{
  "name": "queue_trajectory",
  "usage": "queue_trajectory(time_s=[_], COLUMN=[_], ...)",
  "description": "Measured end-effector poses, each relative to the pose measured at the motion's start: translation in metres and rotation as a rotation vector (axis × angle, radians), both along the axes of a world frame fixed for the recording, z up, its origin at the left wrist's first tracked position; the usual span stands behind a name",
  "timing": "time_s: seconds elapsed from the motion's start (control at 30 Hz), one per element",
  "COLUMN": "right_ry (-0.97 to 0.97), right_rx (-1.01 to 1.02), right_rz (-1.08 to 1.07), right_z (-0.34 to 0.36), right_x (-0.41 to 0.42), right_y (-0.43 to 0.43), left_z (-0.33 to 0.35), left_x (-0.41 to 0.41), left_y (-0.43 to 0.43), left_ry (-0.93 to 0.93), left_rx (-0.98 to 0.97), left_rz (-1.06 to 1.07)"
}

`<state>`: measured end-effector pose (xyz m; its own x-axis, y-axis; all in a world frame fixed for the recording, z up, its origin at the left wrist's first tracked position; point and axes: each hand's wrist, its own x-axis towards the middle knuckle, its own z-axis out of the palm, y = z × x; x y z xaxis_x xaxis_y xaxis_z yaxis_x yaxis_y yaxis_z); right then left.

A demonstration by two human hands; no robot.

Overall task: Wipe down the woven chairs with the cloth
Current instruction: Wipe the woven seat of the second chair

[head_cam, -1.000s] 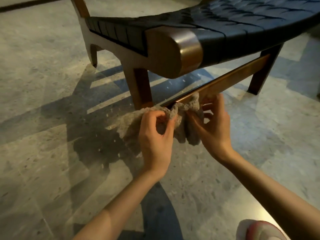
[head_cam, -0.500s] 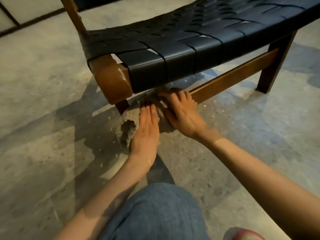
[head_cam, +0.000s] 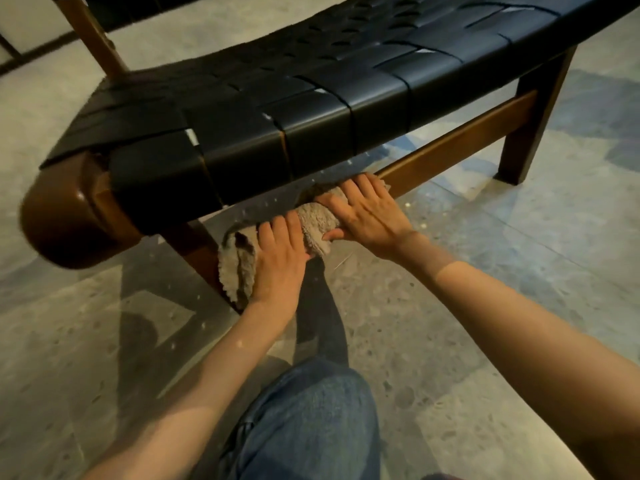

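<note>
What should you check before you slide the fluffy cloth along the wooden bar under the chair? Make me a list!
1. Cloth is on the wooden rail: ok, it is bunched at the rail's left end.
2. Left hand presses the cloth: ok, flat on top of it.
3. Right hand grips the cloth: ok, fingers lie over it and the thumb is under.
4. Rail is free ahead, toward the far leg: ok, nothing is on it.
5. Cloth is clean enough: cannot tell, the light is dim.
6. Knee is clear of the chair: ok.
</note>
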<state>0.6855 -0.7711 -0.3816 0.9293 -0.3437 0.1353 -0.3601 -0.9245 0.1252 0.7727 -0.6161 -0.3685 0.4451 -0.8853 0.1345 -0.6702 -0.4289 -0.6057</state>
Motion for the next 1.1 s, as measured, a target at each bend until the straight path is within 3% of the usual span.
queue_trajectory(time_s=[0.13, 0.33, 0.67, 0.9, 1.1], right_ry=[-0.009, -0.119, -0.061, -0.085, -0.098], right_rx=[0.034, 0.021, -0.030, 0.030, 0.028], right_rz=[-0.081, -0.113, -0.255, -0.305, -0.308], right_z=[0.003, 0.004, 0.001, 0.000, 0.005], right_x=[-0.029, -0.073, -0.129, -0.137, -0.127], right_y=[-0.047, -0.127, -0.244, -0.264, -0.235], left_z=[-0.008, -0.015, -0.021, -0.022, -0.012], left_x=[-0.018, -0.053, -0.104, -0.110, -0.085], left_y=[-0.054, -0.145, -0.277, -0.301, -0.272], left_ry=[0.234, 0.192, 0.209, 0.267, 0.355], left_rx=[-0.106, -0.168, -0.197, -0.250, -0.221], left_rz=[-0.016, -0.135, -0.276, -0.355, -0.436])
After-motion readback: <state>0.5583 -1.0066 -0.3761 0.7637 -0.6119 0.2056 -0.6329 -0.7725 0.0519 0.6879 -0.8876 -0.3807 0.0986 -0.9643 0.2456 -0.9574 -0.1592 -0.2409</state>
